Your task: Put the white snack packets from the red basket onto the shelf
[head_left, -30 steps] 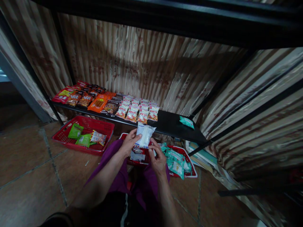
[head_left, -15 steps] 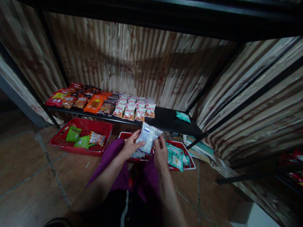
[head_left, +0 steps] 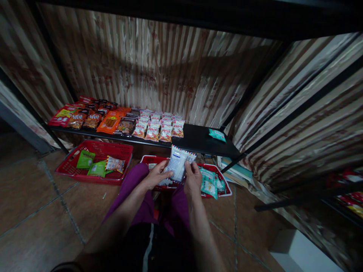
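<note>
Head view: left hand [head_left: 157, 176] and right hand [head_left: 193, 178] both grip white snack packet [head_left: 177, 165], one per side, above white-rimmed red basket [head_left: 228, 194], near edge of black shelf [head_left: 198, 144]. Packet has blue print, too small to read. Shelf: white snack bags [head_left: 152, 131], red lettering, brand illegible; orange bag [head_left: 110, 123], wording unreadable.

Probably a shop, dimly lit: snack packets [head_left: 152, 131] in rows on a black shelf [head_left: 198, 136].
</note>
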`<action>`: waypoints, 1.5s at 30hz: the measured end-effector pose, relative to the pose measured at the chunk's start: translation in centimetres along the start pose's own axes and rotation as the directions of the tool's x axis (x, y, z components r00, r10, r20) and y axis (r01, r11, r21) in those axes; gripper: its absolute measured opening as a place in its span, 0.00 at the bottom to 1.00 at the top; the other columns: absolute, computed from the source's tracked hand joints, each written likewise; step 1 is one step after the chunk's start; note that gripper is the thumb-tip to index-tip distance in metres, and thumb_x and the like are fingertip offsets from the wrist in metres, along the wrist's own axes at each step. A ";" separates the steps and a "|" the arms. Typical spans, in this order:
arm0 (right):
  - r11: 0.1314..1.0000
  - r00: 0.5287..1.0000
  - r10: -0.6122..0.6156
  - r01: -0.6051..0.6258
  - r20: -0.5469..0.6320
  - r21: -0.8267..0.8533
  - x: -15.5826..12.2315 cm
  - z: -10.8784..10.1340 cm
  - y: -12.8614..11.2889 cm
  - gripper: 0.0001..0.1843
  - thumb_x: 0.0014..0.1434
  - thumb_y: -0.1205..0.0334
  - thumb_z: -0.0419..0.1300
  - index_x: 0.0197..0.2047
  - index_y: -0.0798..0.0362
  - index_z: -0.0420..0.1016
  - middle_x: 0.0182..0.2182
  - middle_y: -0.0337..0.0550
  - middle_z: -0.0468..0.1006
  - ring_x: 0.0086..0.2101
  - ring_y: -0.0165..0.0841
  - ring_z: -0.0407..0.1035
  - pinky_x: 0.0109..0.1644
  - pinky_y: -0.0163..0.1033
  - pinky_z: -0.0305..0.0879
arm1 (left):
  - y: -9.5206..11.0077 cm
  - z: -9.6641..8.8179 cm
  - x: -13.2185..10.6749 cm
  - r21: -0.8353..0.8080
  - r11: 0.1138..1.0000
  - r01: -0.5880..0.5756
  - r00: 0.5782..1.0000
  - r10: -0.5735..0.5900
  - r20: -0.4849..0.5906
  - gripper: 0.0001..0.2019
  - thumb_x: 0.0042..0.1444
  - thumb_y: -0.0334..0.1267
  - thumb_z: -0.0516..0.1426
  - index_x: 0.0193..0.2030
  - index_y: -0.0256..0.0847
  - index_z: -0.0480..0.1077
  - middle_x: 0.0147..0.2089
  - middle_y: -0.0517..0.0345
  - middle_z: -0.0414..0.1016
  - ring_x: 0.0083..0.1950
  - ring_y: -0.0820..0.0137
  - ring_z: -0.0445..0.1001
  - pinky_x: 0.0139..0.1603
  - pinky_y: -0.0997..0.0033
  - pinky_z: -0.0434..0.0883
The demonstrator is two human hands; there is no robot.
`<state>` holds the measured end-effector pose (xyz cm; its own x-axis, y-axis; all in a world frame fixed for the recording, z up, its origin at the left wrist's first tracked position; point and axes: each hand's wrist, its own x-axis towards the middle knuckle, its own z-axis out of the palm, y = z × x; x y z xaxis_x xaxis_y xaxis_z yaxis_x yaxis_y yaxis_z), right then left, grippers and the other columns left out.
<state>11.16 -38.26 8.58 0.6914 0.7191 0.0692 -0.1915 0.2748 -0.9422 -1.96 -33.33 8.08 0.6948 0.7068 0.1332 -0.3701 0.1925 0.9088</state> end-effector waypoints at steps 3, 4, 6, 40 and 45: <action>0.998 1.000 -0.011 0.010 -0.015 -0.061 0.1 0.1 0.1 0.27 0.49 0.48 0.62 0.50 0.52 0.72 0.41 0.44 0.79 0.38 0.36 0.73 0.43 0.42 0.70 | 0.0 0.0 -0.1 -0.017 1.000 0.012 1.000 -0.013 -0.023 0.29 0.42 0.43 0.67 0.52 0.39 0.69 0.51 0.48 0.74 0.53 0.60 0.72 0.53 0.63 0.67; 0.994 0.999 -0.046 0.044 -0.024 -0.101 0.1 0.1 0.0 0.28 0.50 0.47 0.61 0.52 0.52 0.70 0.43 0.46 0.78 0.40 0.37 0.72 0.45 0.43 0.69 | 0.0 0.0 -0.1 -0.019 1.000 0.018 0.999 -0.018 -0.034 0.29 0.42 0.43 0.67 0.52 0.39 0.69 0.50 0.48 0.75 0.52 0.60 0.72 0.52 0.63 0.67; 0.958 0.982 -0.185 0.172 -0.034 -0.230 -0.1 0.0 -0.1 0.31 0.52 0.48 0.60 0.56 0.53 0.66 0.49 0.49 0.74 0.46 0.39 0.70 0.50 0.45 0.66 | -0.3 0.0 0.1 -0.010 1.000 0.025 0.997 -0.026 -0.068 0.27 0.43 0.44 0.67 0.51 0.38 0.70 0.49 0.48 0.76 0.51 0.61 0.73 0.52 0.63 0.68; 0.943 0.986 0.132 -0.155 0.097 0.295 0.3 -0.5 3.7 0.18 0.52 0.49 0.62 0.44 0.49 0.71 0.42 0.41 0.79 0.41 0.36 0.74 0.51 0.49 0.68 | -0.6 0.5 0.0 -0.154 0.957 0.245 0.886 -0.286 -0.365 0.18 0.41 0.47 0.67 0.35 0.38 0.71 0.33 0.54 0.75 0.30 0.72 0.73 0.30 0.73 0.70; 0.936 0.970 0.160 -0.208 0.185 0.283 -0.3 -0.7 3.9 0.11 0.47 0.57 0.66 0.35 0.46 0.74 0.36 0.36 0.80 0.39 0.35 0.74 0.52 0.49 0.67 | -1.2 0.3 0.6 -0.216 0.975 0.047 0.835 -0.157 -0.527 0.18 0.39 0.43 0.67 0.37 0.38 0.72 0.33 0.57 0.76 0.32 0.73 0.73 0.35 0.74 0.68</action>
<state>10.68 -37.83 4.63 0.5107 0.8595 -0.0226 -0.5208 0.2883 -0.8035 -0.93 -33.30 7.17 0.3132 0.9188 -0.2401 -0.4612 0.3682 0.8073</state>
